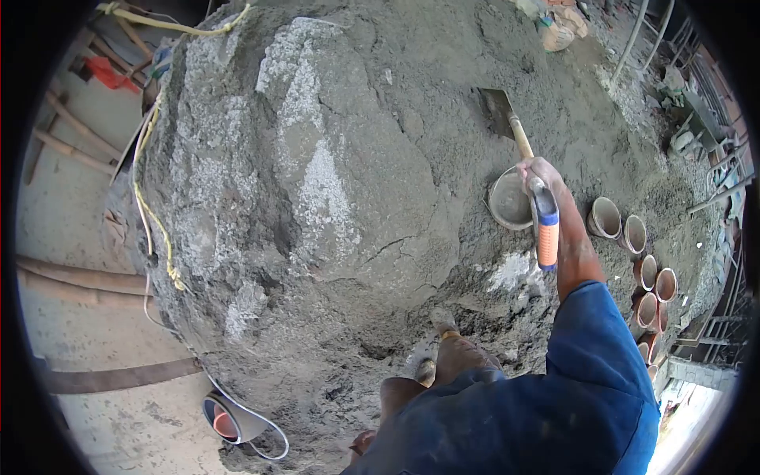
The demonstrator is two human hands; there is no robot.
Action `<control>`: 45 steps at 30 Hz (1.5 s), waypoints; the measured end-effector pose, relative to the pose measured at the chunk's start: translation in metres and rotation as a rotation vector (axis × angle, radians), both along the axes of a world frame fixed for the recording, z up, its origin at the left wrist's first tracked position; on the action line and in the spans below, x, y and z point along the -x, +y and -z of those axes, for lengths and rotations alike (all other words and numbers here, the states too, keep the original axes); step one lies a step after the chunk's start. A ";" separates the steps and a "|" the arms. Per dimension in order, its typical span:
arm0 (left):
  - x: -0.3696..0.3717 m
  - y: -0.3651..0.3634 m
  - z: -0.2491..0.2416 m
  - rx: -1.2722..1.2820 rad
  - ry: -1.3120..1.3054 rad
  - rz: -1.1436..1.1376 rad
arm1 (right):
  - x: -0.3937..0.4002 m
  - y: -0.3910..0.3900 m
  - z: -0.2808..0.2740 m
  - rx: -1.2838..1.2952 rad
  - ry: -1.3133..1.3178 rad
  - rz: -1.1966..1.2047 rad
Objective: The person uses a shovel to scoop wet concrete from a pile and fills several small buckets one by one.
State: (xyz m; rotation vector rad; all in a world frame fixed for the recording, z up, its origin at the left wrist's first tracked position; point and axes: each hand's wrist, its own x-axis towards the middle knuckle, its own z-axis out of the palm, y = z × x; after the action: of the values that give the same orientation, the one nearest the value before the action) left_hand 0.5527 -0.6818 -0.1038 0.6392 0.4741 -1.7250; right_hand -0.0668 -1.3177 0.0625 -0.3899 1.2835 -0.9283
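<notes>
My right hand (pixel 543 174) is closed around the shaft of a shovel (pixel 520 138), arm stretched forward. The flat blade rests on the grey mortar or concrete mix (pixel 380 142), beyond the hand. An orange and blue grip (pixel 548 237) extends back from the hand over my forearm. Just left of the hand stands a round bucket (pixel 511 207) holding grey mix, partly hidden by the hand and grip. At the bottom edge, what seems to be my left hand (pixel 362 445) hangs low beside my leg; its fingers cannot be made out.
Several buckets (pixel 606 217) stand in a cluster on the right. A tipped bucket (pixel 237 419) with a white cord lies at lower left. Yellow rope (pixel 142 170) runs along the pile's left edge, near wooden poles (pixel 79 277). Metal bars (pixel 629 43) stand at upper right.
</notes>
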 end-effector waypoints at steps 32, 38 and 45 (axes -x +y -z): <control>0.120 -0.155 0.014 -0.067 -1.445 2.122 | -0.283 1.043 -0.144 -0.860 -0.002 1.369; 0.305 -0.114 0.005 0.419 -1.376 2.366 | -0.271 1.111 -0.114 -0.822 0.200 1.634; 0.477 -0.023 -0.043 0.944 -1.171 2.675 | -0.304 1.118 0.052 -1.161 0.474 1.345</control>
State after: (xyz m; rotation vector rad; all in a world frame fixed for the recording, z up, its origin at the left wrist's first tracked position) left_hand 0.0756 -0.7045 -0.0606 -0.7123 1.6728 1.2097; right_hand 0.2375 -0.1997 0.0104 1.4031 2.2972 -0.9407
